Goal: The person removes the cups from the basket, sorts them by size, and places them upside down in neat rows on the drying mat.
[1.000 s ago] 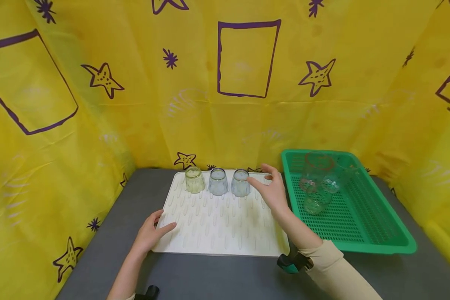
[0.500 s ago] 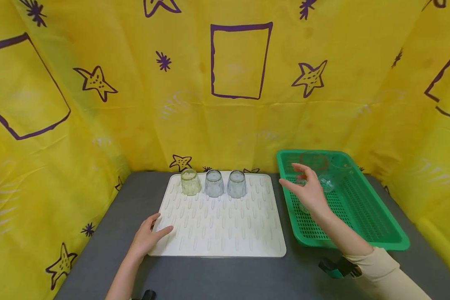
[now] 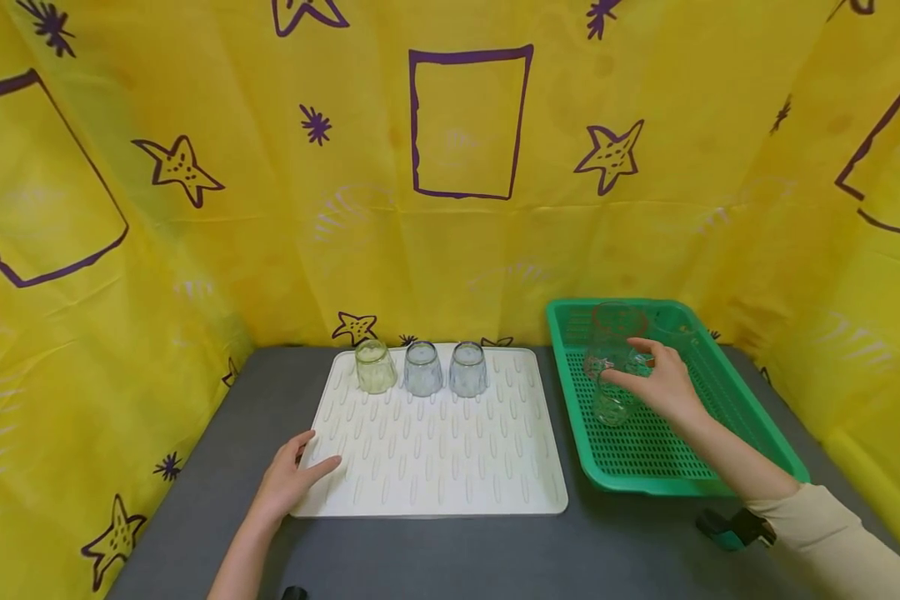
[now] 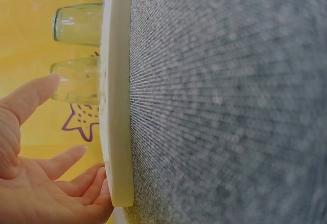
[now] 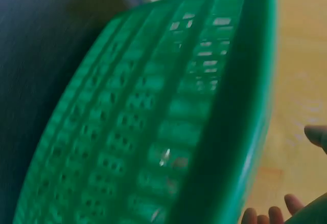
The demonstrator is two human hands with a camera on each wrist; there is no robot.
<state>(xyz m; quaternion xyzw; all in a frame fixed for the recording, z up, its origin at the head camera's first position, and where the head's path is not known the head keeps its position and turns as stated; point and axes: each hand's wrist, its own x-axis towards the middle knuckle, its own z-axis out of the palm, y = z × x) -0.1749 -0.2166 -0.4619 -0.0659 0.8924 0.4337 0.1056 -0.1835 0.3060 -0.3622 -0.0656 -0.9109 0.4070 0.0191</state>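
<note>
My right hand [image 3: 666,387] hovers over the green basket [image 3: 645,485], thumb and fingers spread apart beside a clear glass [image 3: 611,410] there. Behind it in the basket stands a taller clear glass with a reddish rim [image 3: 607,337], partly overlapped by the hand. In the right wrist view, the basket's side hides most of what lies inside. My left hand [image 3: 281,482] rests at the left edge of the white ridged mat [image 3: 450,467], its fingers loose and holding nothing. In the left wrist view the fingertips lie right at the mat's edge [image 4: 118,173].
Along the mat's back stand a greenish glass [image 3: 376,369] and two bluish glasses, the middle one [image 3: 423,371] and the right one [image 3: 468,372], upside down in a row. A grey table [image 3: 450,558] lies underneath. A yellow patterned cloth [image 3: 345,250] hangs behind and on both sides.
My right hand has left the right-hand bluish glass on the mat and moved right, over the basket. My left hand stays at the mat's edge. The head view has shifted slightly.
</note>
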